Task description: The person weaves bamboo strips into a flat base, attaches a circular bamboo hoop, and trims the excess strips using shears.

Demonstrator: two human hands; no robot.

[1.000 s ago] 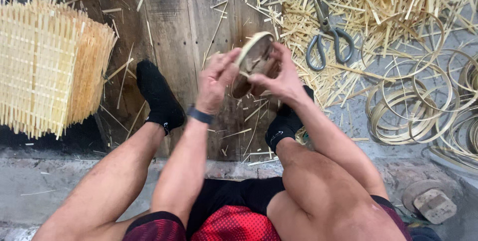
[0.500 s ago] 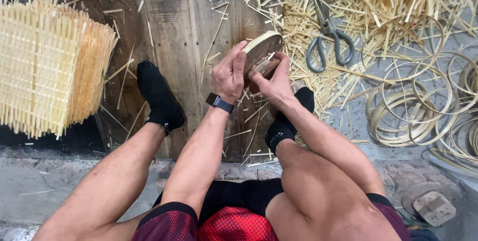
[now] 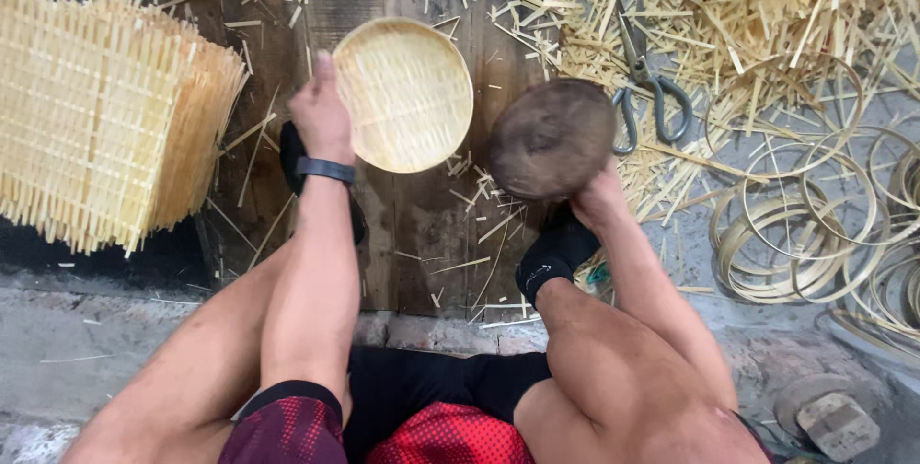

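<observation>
- Two hands up over a dark wooden board, person seated at 6 o'clock, black-socked feet on the board.
- Woven bamboo mat stack at 9 o'clock, biggest item, well apart from both hands.
- Pile of bamboo strips at 1–2 o'clock; coiled bamboo hoops at 3 o'clock.
- Round woven bamboo tray lies flat on the board at 12 o'clock, concave side up.
- Dark round wooden mould at 1 o'clock, tilted, just beside the tray, not touching it.
- Scissors lie on the strips, near the mould.
- Left hand: fingers extended, unclenched, at the tray's left rim; holds nothing.
- Right hand: closed around the mould from below, fingers hidden behind it.
</observation>
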